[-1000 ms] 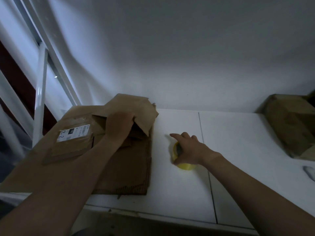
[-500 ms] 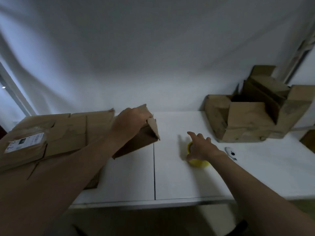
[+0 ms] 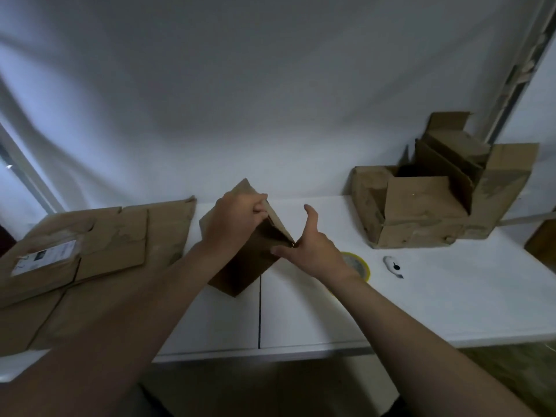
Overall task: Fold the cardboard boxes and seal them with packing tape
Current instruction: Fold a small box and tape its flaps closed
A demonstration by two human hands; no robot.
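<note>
The small cardboard box [image 3: 240, 272] sits at the middle of the white table [image 3: 436, 302], just left of the seam between the two tabletop panels. It is tilted, with one lower corner pointing toward the person. The left hand [image 3: 237, 219] comes over the box from the left, its fingers curled around the raised upper flap and gripping it. The right hand [image 3: 314, 251] is spread, with the fingers straight and the thumb lifted. Its fingertips [image 3: 278, 251] touch the box's right corner just under that flap, and it holds nothing.

A yellow roll of packing tape [image 3: 359, 264] lies flat on the table just behind the right wrist, which partly hides it. A small white utility knife [image 3: 392, 266] lies a little to the right of the roll.

A stack of flattened cardboard [image 3: 120, 236] covers the left end of the table, and its front sheet bears a white shipping label [image 3: 45, 257]. Several opened cardboard boxes [image 3: 421, 212] with their flaps standing up are crowded against the pale wall [image 3: 270, 100] at the far right.
</note>
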